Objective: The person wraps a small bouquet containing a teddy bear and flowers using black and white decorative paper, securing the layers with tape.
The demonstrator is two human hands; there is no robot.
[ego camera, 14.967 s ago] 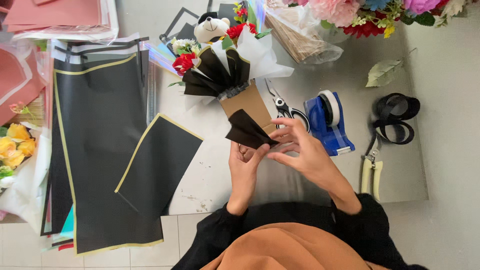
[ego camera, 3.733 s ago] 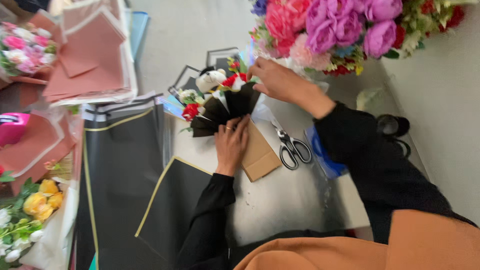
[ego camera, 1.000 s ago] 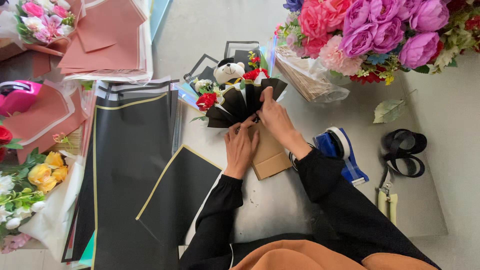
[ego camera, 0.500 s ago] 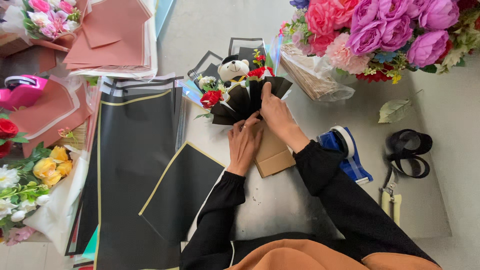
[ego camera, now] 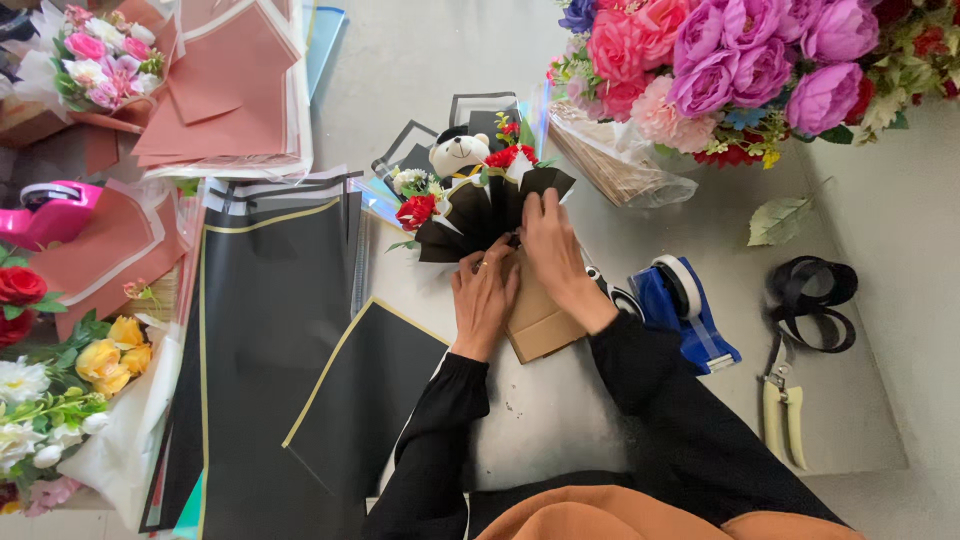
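left hand (ego camera: 485,298) flat, right hand (ego camera: 549,240) pressing, close together

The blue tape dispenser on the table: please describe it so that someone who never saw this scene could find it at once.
Start from the big bunch of pink and purple flowers at the top right of the grey table. Below it, just beyond the person's right forearm, lies the blue tape dispenser. It is the only blue tool there: the pruning shears beside it have pale handles, and the other dispenser, far left, is pink.

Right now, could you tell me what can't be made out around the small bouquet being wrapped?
Head view only:
- Scissors: mostly hidden under the right hand and sleeve.
- Brown paper: its top lies under both hands.
- Left hand: whether its fingers pinch the black wrap is unclear.
- Big pink bouquet: cut off by the top edge.
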